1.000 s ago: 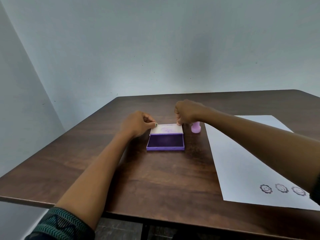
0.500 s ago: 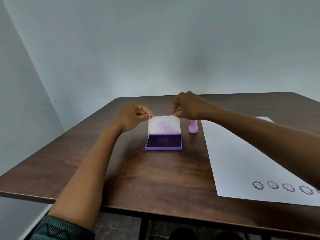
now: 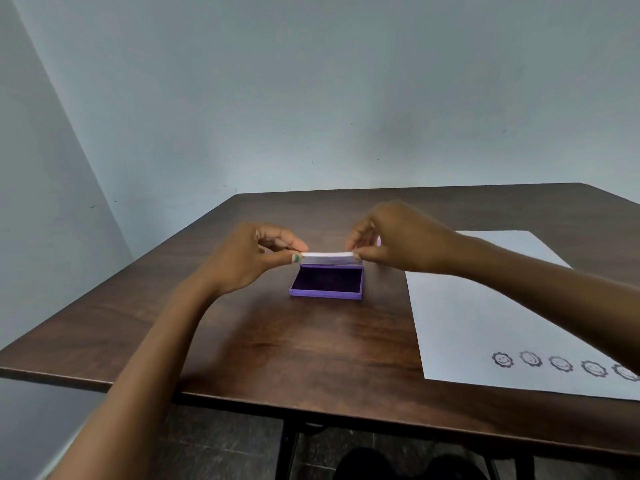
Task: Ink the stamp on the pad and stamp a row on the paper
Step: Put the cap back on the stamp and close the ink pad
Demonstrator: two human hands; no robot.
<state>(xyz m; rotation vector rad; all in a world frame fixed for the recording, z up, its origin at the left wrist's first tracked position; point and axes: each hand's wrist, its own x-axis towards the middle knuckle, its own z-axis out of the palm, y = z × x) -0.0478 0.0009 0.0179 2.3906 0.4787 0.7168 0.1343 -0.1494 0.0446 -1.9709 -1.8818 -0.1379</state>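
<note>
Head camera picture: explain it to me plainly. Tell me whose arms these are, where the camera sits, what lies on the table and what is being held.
There is no machine here. The camera is worn on a person's head and looks forward and down, so the two bare arms reaching in are the wearer's own.

On the brown table sits a purple ink pad, its dark inked surface exposed. The left hand and the right hand each pinch one end of the pad's clear lid, which is tilted over the pad's back edge.

To the right lies a white sheet of paper with a row of stamped smiley marks along its near edge. A sliver of pink behind the right hand may be the stamp; it is too hidden to be sure.
</note>
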